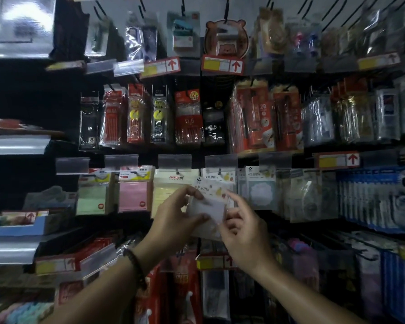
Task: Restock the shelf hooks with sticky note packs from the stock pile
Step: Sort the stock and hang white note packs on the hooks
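- Clear plastic wraps a small pack of sticky notes (209, 206) with a white "BE HAPPY" card on top. The pack is up in the air, a bit tilted, in front of the sticky note row of the shelf, near the middle.
- The left hand (173, 218) pinches the left side of the pack, with its fingers on the top part and its thumb lower down.
- A dark bead bracelet (136, 267) sits on the left wrist.
- The right hand (243, 235) grips the right edge of the pack near the bottom corner. Its first finger points up beside the pack.
- Just behind the held pack hangs a second "BE HAPPY" pack (220, 177) of the same kind, partly hidden by the one in the hands.
- To the left, in the same row, hang a pale yellow note pack (166, 190), then a pink note pack (133, 192), then a light green note pack (92, 195).
- To the right hangs a pale blue pack with a white cloud-shaped note (260, 190).
- See-through plastic label holders (174, 161) stick out in a line above this row.
- One row up hang red pen packs (188, 118) marked "0.5".
- Far to the right hang many dark blue packs (372, 199), pressed close together.
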Available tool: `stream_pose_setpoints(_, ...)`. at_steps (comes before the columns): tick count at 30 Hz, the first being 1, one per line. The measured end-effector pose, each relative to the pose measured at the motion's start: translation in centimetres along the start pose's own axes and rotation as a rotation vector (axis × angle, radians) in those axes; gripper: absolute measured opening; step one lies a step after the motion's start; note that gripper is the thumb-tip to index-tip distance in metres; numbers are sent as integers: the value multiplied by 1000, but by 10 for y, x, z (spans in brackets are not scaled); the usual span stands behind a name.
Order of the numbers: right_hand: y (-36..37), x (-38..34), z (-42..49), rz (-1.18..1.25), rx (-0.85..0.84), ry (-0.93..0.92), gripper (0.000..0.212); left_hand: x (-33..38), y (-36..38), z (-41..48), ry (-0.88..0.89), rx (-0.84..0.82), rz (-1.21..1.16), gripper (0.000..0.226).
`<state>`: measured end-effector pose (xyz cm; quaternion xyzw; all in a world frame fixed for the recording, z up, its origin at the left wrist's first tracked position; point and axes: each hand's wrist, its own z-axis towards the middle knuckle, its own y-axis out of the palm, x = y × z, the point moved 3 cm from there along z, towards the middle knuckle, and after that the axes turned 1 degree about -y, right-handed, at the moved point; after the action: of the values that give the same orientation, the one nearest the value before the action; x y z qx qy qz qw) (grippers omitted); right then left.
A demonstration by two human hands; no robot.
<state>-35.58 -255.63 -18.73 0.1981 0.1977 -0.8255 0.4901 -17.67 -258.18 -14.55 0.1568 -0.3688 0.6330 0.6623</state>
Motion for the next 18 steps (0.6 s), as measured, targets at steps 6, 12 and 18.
stream_pose_setpoints(6, -13, 9, 30, 82, 107, 65, 63, -7, 9, 22, 134, 56, 369, 47)
stream_pose_setpoints(12, -18, 20, 41, -37, 90, 41, 62, -14, 15, 23, 153, 22, 518, 56)
stream_pose_setpoints(18, -24, 40, 32, -105, 88, 3, 61, -23, 23, 16, 140, -37, 561, 61)
